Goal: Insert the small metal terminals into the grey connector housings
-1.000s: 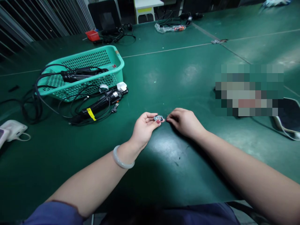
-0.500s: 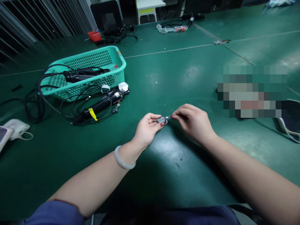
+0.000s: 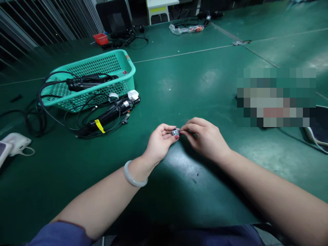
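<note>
My left hand (image 3: pixel 160 141) pinches a small grey electronic part (image 3: pixel 175 132) between thumb and fingertips, just above the green table (image 3: pixel 184 85). My right hand (image 3: pixel 205 136) is closed in a pinch against the right end of that part; a tiny piece that it holds there is hidden by the fingers. Both hands meet at the middle of the view, wrists resting low over the table. A pale bangle (image 3: pixel 133 176) sits on my left wrist.
A teal mesh basket (image 3: pixel 102 73) with black cables stands at the left. In front of it lies a black tool with a yellow label (image 3: pixel 107 114) among cords. A white device (image 3: pixel 15 143) lies at the far left edge, a blurred patch at the right.
My right hand, which had drawn a little away with a thin metal piece showing between the hands, has come back against the part. The view shifted slightly.
</note>
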Action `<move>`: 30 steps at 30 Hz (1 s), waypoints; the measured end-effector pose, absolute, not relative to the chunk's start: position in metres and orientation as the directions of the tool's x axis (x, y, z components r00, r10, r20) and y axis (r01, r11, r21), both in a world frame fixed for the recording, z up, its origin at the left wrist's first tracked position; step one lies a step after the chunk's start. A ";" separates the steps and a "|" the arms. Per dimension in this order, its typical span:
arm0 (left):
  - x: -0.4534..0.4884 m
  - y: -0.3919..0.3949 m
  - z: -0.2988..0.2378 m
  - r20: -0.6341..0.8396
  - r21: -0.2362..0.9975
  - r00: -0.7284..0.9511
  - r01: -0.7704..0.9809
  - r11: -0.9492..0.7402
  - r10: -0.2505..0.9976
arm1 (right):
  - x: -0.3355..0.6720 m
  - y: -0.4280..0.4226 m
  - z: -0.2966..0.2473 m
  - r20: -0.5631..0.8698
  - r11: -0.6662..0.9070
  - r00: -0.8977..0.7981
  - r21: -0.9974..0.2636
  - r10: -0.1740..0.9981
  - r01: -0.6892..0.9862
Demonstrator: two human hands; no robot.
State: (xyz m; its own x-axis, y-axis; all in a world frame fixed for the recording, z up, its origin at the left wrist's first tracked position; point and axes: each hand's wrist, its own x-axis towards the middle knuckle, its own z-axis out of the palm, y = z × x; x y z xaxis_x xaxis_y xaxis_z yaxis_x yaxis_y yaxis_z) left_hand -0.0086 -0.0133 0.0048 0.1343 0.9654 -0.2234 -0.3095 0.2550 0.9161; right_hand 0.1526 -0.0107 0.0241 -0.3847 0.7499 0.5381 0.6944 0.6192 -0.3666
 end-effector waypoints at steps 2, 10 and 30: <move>-0.009 -0.014 0.005 -0.222 0.918 0.130 -0.307 0.252 0.966 | 0.153 -0.011 0.025 0.533 0.616 -0.383 -0.372 0.754 0.695; -0.008 -0.013 0.008 -0.233 0.907 0.124 -0.330 0.262 0.964 | 0.156 -0.007 0.022 0.566 0.578 -0.293 -0.426 0.770 0.696; -0.110 -0.051 0.029 -0.392 0.879 -0.348 -0.414 0.236 0.852 | 0.166 0.009 0.004 0.383 0.465 -0.269 -0.659 0.884 0.591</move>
